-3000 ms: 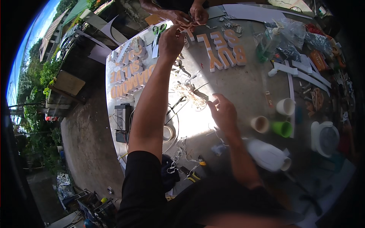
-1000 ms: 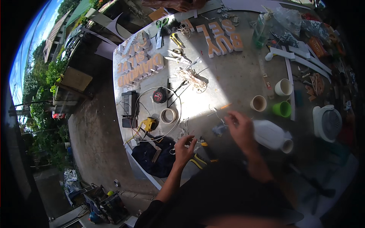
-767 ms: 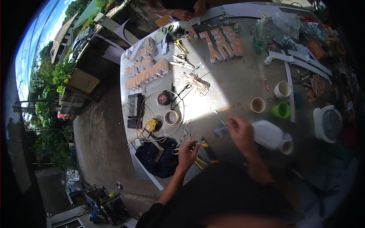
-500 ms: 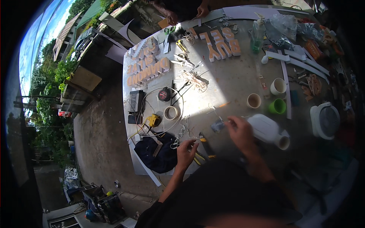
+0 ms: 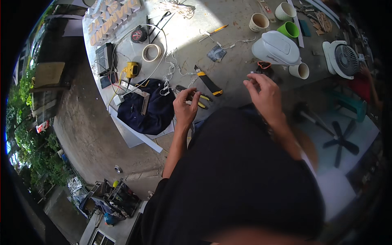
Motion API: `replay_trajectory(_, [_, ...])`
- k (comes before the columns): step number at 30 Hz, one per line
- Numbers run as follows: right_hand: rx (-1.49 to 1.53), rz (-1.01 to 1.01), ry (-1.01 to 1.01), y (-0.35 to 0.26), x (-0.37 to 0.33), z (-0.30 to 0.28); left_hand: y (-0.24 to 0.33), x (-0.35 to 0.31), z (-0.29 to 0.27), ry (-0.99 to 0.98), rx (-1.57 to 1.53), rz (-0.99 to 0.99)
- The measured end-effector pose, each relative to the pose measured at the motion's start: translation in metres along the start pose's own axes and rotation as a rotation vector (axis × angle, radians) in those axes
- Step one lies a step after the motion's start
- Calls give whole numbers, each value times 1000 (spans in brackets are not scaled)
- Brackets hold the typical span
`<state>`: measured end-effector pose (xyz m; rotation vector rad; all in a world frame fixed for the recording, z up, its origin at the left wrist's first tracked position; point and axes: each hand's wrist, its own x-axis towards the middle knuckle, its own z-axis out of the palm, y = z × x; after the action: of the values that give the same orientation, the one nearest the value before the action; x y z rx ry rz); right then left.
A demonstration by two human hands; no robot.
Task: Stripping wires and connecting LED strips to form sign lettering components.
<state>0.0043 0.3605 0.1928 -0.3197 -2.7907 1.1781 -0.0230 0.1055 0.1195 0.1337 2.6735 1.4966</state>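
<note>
My left hand (image 5: pixel 186 107) is at the table's near edge, thumb and fingers curled toward each other. Beside it lie yellow-handled pliers (image 5: pixel 201 104), partly covered by the fingers, and a string of small white LED modules (image 5: pixel 173 65). My right hand (image 5: pixel 266 94) hovers farther right with its fingertips pinched together. A tiny pale speck shows near those fingertips; I cannot make out what either hand holds. Between the hands lies a black and yellow utility knife (image 5: pixel 209 83). Beyond it are a small dark packet (image 5: pixel 216 53) and a short LED strand (image 5: pixel 234 43).
A dark cloth (image 5: pixel 149 112), a yellow-bodied tool (image 5: pixel 132 69), a tape roll (image 5: pixel 151 52) and a tape measure (image 5: pixel 139 34) lie left. To the right stand a white lidded tub (image 5: pixel 276 47), a green cup (image 5: pixel 289 29), other cups and a small fan (image 5: pixel 344 59).
The view has tilted down toward my body, so the table's far side has left the picture. My right hand has drawn back from the dark packet and short strand, now in plain sight.
</note>
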Motion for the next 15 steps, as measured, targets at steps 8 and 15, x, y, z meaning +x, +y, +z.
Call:
replay_trajectory(8, [-48, 40, -80, -51, -41, -1, -39, -12, -35, -26, -9, -3])
replay_trajectory(15, [261, -748, -2, -182, -55, -87, -52, -14, -55, -80, 9, -13])
